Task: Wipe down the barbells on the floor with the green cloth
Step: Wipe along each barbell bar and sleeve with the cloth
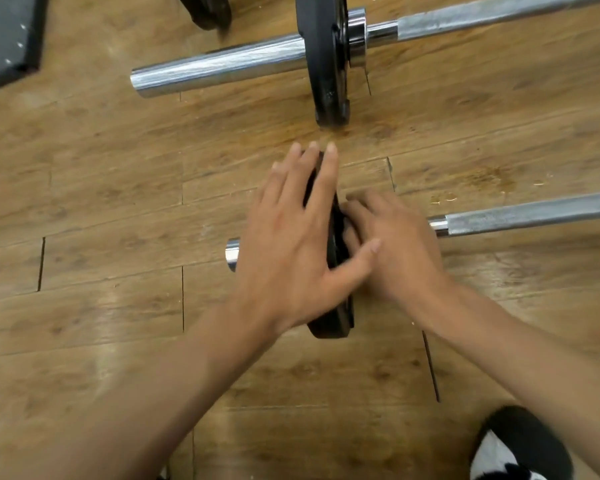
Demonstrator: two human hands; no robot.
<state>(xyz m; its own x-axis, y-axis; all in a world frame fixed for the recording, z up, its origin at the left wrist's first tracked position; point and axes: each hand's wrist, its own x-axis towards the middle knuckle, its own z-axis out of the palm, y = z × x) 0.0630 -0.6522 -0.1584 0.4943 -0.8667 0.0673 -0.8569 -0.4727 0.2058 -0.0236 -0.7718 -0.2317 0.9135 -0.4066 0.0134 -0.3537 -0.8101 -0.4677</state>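
Note:
Two steel barbells lie on the wooden floor. On the near barbell (534, 213) a black weight plate (336, 320) stands on edge, and the sleeve end (232, 254) pokes out to its left. My left hand (291, 244) lies flat on the plate's left face, fingers spread and thumb hooked over the rim. My right hand (395, 251) presses the plate's right face with curled fingers, hiding the collar. The far barbell (222, 64) carries its own black plate (323, 64). No green cloth is in view.
A dark padded mat (4, 39) sits at the top left corner. Another black object (208, 8) stands at the top edge. A black and white shoe (520, 448) is at the bottom right. Floorboards (101, 220) stretch to the left of the plates.

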